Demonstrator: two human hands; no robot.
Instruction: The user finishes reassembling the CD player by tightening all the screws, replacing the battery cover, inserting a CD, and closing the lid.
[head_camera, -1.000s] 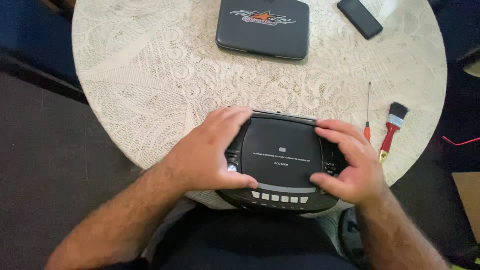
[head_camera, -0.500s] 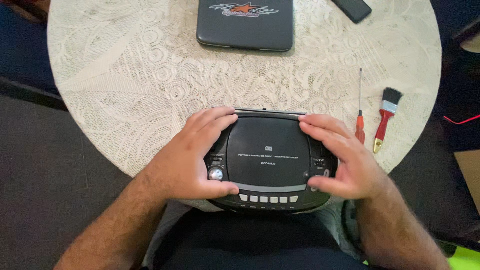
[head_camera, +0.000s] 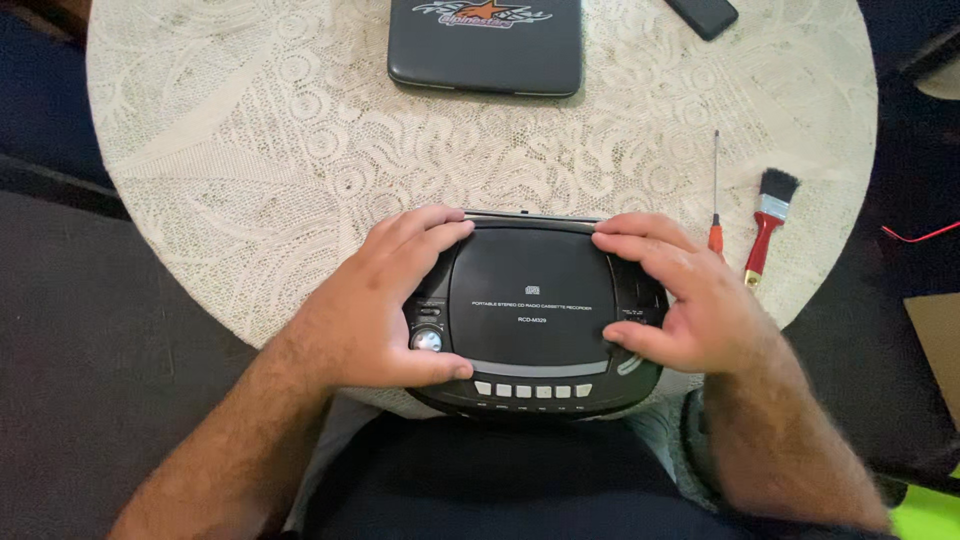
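Radio (head_camera: 530, 310) sits at the table's (head_camera: 230, 130) near edge, left hand (head_camera: 370, 305) on its left side, right hand (head_camera: 685, 300) on its right. Screwdriver (head_camera: 715, 190) then brush (head_camera: 765, 225) lie right; case (head_camera: 487, 45) and phone (head_camera: 703, 14) far.

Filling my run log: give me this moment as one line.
left hand: on player's left side | right hand: on its right side | CD player: table edge | nearby: screwdriver, brush
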